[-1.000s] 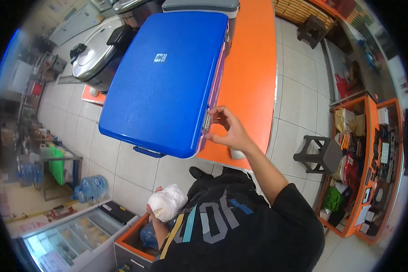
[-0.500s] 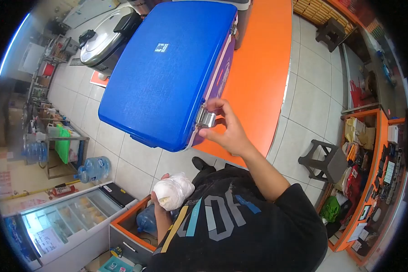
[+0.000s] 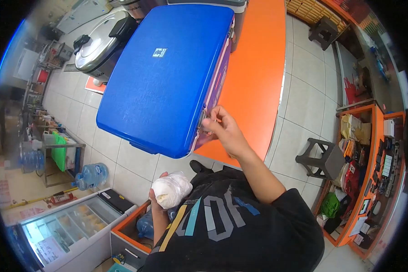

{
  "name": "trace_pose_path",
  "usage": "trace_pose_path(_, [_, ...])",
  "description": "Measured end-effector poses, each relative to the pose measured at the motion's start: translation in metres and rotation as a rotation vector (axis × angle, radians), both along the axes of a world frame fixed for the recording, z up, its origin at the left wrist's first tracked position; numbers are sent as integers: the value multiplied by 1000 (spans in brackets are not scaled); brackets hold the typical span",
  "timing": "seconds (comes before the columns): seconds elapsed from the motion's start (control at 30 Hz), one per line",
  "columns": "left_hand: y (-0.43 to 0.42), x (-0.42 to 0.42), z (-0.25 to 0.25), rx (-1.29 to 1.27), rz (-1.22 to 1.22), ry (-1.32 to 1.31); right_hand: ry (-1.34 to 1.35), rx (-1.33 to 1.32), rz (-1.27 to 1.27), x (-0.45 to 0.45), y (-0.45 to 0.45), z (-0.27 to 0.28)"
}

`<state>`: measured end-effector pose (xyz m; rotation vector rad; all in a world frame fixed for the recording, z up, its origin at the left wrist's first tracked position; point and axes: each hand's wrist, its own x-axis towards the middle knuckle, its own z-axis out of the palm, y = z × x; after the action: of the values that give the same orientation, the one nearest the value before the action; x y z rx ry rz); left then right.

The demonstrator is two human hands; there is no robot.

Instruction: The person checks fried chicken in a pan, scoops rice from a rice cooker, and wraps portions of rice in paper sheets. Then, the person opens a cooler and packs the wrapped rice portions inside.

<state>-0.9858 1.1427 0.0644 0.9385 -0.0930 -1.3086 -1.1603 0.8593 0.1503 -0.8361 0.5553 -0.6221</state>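
Observation:
A large cooler box with a blue lid (image 3: 163, 81) and purple side sits on the orange counter, its lid down. My right hand (image 3: 231, 136) is at the metal latch (image 3: 203, 120) on the box's near right side, thumb and fingers closed on it. The fingers partly cover the latch. Low by my body, my left hand (image 3: 156, 203) holds a rounded bundle wrapped in white plastic (image 3: 171, 189). Something pale yellow shows at the bundle's near end.
The orange counter (image 3: 258, 81) runs along the box's right. A big steel pot (image 3: 105, 43) with a clamped lid stands to the left. Below are a water jug (image 3: 93, 176) and a glass-topped freezer (image 3: 72, 222). A dark stool (image 3: 321, 159) is at right.
The latch stood out from the box and now lies closer to its side. My right fingers have drawn together on it. My left hand keeps the white bundle.

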Motion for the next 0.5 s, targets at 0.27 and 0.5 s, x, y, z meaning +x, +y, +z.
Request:
trace_pose_path(0.27, [5, 14, -11, -64, -84, -88, 255, -278, -438, -9, -130, -54])
trace_pose_path(0.5, [0, 13, -7, -23, -2, -19, 207, -308, -486, 33, -242, -18])
